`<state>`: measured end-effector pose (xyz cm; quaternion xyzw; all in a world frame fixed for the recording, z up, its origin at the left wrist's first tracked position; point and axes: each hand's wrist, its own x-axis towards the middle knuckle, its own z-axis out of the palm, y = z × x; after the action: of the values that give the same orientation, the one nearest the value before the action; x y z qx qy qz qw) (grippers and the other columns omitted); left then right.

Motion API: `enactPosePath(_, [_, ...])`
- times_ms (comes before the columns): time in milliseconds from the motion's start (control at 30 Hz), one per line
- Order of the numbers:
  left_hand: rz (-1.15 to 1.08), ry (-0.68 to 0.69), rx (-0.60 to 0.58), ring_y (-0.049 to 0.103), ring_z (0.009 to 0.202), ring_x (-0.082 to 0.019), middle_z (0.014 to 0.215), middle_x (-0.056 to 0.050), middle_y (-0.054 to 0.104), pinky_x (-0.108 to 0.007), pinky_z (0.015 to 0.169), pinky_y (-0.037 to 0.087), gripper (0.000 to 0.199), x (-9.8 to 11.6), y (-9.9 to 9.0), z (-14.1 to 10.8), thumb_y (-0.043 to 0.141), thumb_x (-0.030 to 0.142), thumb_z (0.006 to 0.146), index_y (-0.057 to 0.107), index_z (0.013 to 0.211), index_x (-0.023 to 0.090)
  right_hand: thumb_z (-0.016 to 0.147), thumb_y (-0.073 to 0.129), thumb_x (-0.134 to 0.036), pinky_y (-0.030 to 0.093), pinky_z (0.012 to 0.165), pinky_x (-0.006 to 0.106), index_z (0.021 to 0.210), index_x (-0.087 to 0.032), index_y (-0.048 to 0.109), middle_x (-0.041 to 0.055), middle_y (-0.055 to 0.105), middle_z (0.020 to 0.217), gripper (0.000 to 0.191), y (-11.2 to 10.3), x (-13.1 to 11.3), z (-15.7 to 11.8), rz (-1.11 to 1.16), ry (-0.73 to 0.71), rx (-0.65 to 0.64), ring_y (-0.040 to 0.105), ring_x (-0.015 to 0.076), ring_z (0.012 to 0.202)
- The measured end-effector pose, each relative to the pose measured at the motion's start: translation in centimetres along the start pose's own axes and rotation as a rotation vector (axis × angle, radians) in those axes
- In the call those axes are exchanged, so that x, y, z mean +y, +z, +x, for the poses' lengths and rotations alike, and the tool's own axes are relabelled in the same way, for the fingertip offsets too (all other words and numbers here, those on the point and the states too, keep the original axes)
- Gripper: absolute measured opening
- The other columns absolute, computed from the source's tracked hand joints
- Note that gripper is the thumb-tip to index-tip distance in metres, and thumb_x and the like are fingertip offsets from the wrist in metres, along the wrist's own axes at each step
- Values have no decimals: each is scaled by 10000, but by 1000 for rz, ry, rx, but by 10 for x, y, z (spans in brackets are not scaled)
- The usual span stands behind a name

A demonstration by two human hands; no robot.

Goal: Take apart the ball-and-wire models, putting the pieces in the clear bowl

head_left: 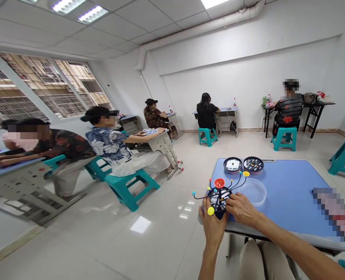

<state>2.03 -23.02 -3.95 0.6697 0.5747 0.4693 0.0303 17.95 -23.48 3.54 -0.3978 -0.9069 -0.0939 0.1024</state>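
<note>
From my distant seat I watch the left hand [213,222] wrap the near left side of the model [219,200], thumb and fingers clamped on its dark round base. The right hand [242,208] meets that base from the right with fingers bent inward; I cannot tell whether they pinch a small part, since the knuckles hide the tips. The model is at the near left corner of the blue desk [292,190], though I cannot make out whether it rests there or is raised. Curved black rods spread from it, tipped with coloured balls (the fat yellow ball [210,211] sits right by the left hand), and a red bowl [219,183] tops the middle. Just beyond the right hand lies a clear dish [265,193]; farther back, the left tray [233,172] and right tray [253,172], both round and dark-rimmed, stand side by side.
</note>
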Motion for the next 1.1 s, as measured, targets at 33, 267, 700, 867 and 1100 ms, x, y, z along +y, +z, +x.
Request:
enactPosePath(33, [33, 23, -5, 413, 1380, -327, 1452, -198, 456, -594, 1152, 253, 763, -2, 3, -2, 621, 455, 807, 313, 1446, 173, 920, 526, -142, 301, 649, 324, 855, -165, 652, 52, 674, 861, 144, 0, 0, 0, -3, 3, -9, 540, 178, 818])
enactPosePath(267, [229, 102, 10, 392, 1374, -368, 1403, -253, 483, -617, 1132, 247, 758, -1, 10, -4, 575, 531, 842, 354, 1412, 83, 922, 534, -125, 362, 694, 325, 988, -171, 627, 63, 664, 926, 123, -6, 4, -25, -63, 197, 70, 578, 185, 830])
enactPosePath(700, [343, 125, -63, 396, 1364, -387, 1357, -257, 541, -638, 1136, 211, 651, 3, 14, -1, 555, 506, 852, 512, 1321, 57, 869, 528, -46, 351, 568, 257, 1021, -171, 551, 102, 605, 1063, 199, -23, 35, -73, -181, 660, -201, 664, 159, 737])
enactPosePath(867, [248, 118, -103, 411, 1358, -387, 1354, -222, 553, -638, 1152, 197, 612, 7, 18, 0, 585, 459, 824, 536, 1325, 110, 847, 441, 31, 274, 538, 276, 840, -181, 603, 67, 671, 853, 267, -21, 42, -96, -187, 698, -228, 686, 180, 739])
enactPosePath(1100, [205, 109, -223, 377, 1385, -385, 1387, -218, 536, -635, 1169, 183, 644, 38, 33, 4, 615, 413, 788, 528, 1352, 115, 866, 455, -76, 148, 488, 325, 639, -220, 513, 48, 598, 586, 275, -39, 37, -178, -196, 776, 48, 556, 166, 480])
